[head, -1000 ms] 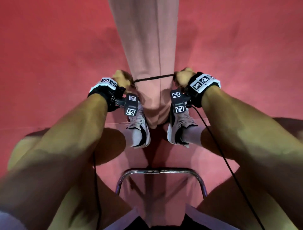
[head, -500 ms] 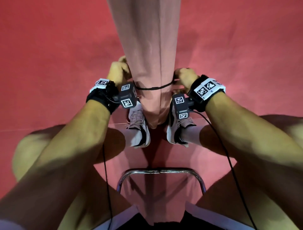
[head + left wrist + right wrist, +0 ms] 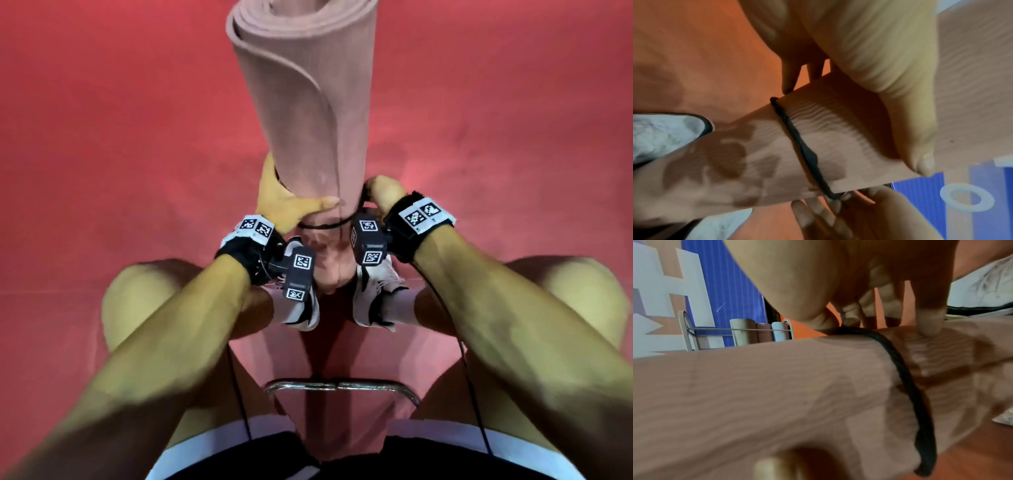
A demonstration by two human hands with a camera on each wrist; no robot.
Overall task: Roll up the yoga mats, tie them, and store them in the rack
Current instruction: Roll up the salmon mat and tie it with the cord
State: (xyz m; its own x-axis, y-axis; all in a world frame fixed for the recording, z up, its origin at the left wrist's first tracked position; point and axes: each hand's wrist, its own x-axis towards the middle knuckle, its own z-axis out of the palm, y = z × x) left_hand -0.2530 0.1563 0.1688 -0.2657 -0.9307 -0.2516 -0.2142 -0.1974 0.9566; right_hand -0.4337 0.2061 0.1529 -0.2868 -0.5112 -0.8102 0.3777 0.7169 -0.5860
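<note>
Left hand [image 3: 286, 200] wrapped round the rolled pink mat [image 3: 305, 113], thumb across its front, just above the black band [image 3: 327, 224]. Mat lies on the red floor [image 3: 102, 137] between the person's shoes, pointing away. Band circles the roll near its close end. Right hand [image 3: 380, 192] pinches the band at the mat's right side. Judgement: rolling done, tying nearly done at this end; far end shows no tie. Storing not begun: rack [image 3: 737, 334] stands well apart, already holding three rolls.
</note>
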